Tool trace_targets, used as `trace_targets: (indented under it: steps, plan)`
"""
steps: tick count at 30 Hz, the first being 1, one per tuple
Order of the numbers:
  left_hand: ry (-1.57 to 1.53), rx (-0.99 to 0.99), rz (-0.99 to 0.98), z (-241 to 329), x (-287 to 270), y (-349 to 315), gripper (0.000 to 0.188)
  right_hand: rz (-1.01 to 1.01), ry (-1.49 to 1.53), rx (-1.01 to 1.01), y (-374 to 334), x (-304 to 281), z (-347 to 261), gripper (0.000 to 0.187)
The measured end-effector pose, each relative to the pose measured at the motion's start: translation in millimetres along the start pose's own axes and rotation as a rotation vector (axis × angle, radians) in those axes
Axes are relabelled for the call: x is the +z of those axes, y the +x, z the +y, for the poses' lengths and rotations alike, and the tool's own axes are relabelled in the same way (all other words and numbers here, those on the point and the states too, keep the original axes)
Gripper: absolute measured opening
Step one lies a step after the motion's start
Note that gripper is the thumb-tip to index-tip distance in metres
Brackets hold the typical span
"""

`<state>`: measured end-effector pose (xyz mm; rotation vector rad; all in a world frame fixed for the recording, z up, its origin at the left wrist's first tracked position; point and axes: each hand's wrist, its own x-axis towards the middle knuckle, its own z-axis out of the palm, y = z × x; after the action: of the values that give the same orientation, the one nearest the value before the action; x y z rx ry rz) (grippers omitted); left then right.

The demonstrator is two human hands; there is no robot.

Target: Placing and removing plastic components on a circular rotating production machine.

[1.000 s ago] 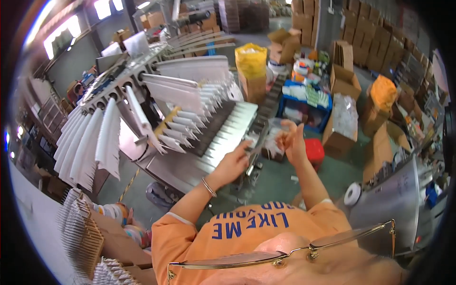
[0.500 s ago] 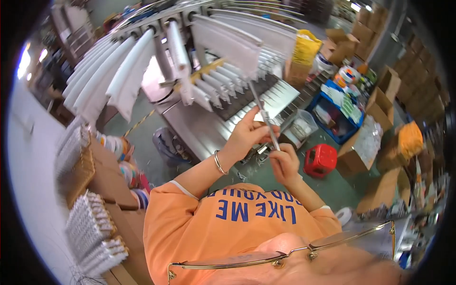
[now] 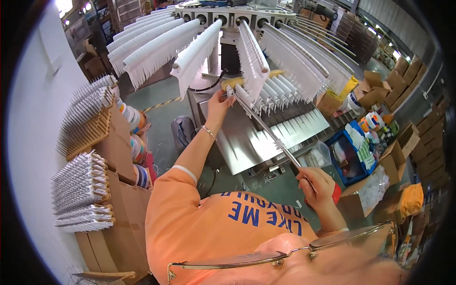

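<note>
My right hand is closed round the near end of a long metal rod. The rod slants up and left over a steel table. My left hand is stretched forward with its fingers pinched together at the left end of a yellow strip. The rod's far end lies close to those fingertips; what they pinch is too small to make out. Along the yellow strip stands a row of white rolled pieces. Just above them hangs a white fringed sheet on a rod.
A round machine hub carries several rods with white fringed sheets. Racks of upright pins stand on cardboard boxes at left. A blue crate, a clear tub and open boxes sit at right.
My hands were close together on the rod; now they are far apart. The left has reached forward to the yellow strip, and the right has drawn back with the rod. The view has shifted.
</note>
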<state>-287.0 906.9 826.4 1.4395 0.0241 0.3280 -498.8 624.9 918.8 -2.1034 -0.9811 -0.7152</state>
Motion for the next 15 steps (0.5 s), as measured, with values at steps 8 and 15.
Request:
trace_targets:
  steps: [8, 15]
  plan:
    - [0.128, 0.174, 0.059, 3, 5, -8, 0.022, -0.01, -0.066, 0.013, 30, 10, -8, 0.022]
    - [0.454, 0.327, 0.06, 21, 7, -33, 0.022, 0.027, -0.056, 0.061, 31, 25, -7, 0.021]
